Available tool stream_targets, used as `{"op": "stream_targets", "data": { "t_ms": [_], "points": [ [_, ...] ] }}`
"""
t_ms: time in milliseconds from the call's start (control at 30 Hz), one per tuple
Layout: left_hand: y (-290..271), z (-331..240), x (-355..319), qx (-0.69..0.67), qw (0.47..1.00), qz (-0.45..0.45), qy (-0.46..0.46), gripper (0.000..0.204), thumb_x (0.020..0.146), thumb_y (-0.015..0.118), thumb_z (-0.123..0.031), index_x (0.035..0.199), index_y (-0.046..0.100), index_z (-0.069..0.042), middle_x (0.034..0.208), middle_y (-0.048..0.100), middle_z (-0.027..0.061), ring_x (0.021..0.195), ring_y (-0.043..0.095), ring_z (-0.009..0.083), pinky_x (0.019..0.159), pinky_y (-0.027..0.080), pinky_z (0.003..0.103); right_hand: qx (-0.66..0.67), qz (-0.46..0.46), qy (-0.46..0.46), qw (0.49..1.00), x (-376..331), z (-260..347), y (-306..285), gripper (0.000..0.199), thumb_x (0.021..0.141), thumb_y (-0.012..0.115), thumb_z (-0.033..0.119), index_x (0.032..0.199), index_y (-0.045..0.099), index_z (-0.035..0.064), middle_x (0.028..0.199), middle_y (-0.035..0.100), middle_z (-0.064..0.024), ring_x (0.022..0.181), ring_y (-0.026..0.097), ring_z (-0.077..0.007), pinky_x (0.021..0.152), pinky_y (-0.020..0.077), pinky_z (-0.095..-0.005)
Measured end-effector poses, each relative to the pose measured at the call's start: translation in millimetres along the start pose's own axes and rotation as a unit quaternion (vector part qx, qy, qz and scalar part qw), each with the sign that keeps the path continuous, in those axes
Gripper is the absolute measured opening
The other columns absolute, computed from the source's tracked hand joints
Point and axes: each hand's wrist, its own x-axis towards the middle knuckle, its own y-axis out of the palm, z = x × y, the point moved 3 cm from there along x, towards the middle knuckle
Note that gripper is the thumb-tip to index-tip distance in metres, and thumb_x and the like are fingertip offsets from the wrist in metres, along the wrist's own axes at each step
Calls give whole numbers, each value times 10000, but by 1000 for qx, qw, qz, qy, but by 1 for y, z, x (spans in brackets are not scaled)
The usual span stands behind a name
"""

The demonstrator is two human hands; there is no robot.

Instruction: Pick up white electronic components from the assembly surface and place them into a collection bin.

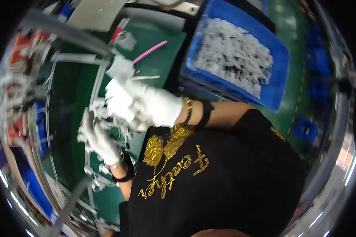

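Observation:
White gloves cover both hands. My right hand (158, 103) reaches across the green bench, its fingers bent around a flat white piece (118, 96); blur hides the exact kind. Lower and to the left, my left hand (101, 144) has its fingers stretched out and apart, beside a heap of small white cable-like parts (122, 129). No object shows clearly in that hand. Just beyond the right hand lie a crumpled white piece (121, 67), a thin pale stick (146, 77) and a pink rod (150, 52).
A blue crate (281, 75) filled with white parts (233, 51) stands to the right of the bench. A red-handled tool (116, 34) lies at the far end of the green bench top (160, 31). Metal frame bars (67, 33) and shelves with red items (19, 53) line the left.

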Motion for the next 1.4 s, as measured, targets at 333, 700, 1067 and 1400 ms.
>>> {"op": "stream_targets", "data": {
  "t_ms": [333,700,1067,1400],
  "points": [
    [83,-90,-3,-273,933,119,203,408,968,567,-212,1290,503,31,1318,527,182,1159,564,288,998,460,405,-224,129,-310,915,-128,119,31,555,968,504,458,1308,476,20,1035,645,-141,871,670,-241,621,543,-327],
    [132,-49,-6,-218,942,254,10,216,967,526,-23,1165,587,41,1238,560,129,1110,577,190,998,481,348,7,320,-499,805,-260,237,30,453,953,571,202,1347,415,41,1196,564,-109,1028,598,-202,871,518,-388],
    [101,-22,-20,-119,970,172,-120,205,975,512,-33,1151,604,19,1129,642,99,1000,626,165,874,509,280,-450,-417,-512,602,-243,277,-39,419,952,586,209,1305,477,10,1150,598,-192,1028,628,-317,776,567,-462],
    [86,11,-52,5,986,158,-60,232,940,590,-143,1125,645,-14,1072,649,79,926,636,156,851,495,275,-360,-563,-404,625,-124,367,-286,334,806,760,206,1081,619,81,1009,652,-65,896,626,-226,679,568,-422]
  ]
}}
